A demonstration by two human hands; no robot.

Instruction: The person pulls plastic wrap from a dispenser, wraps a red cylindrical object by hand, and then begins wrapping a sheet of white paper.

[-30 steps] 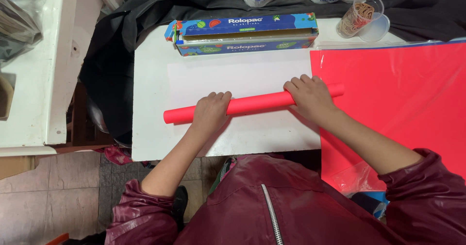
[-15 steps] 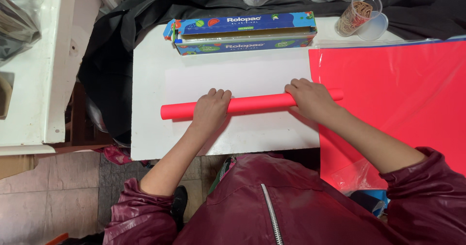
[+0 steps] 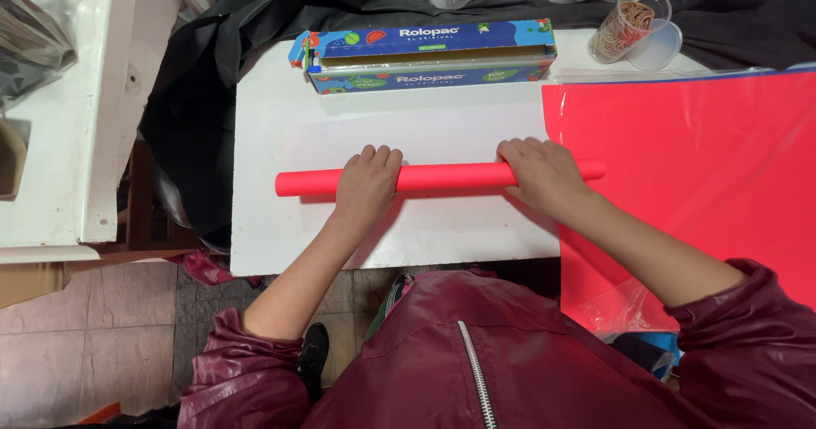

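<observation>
White tabletop [image 3: 272,131] carries a red roll [image 3: 442,176]; left hand [image 3: 367,181] and right hand [image 3: 544,174] lie curled over it, apart.

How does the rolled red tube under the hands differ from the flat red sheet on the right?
The rolled red tube is wound into a narrow cylinder; the flat red sheet lies spread open. The tube lies on the white table, while the sheet hangs past the table's near edge. Both the left hand and the right hand rest on the tube; neither hand presses on the sheet. Both are the same bright red.
</observation>
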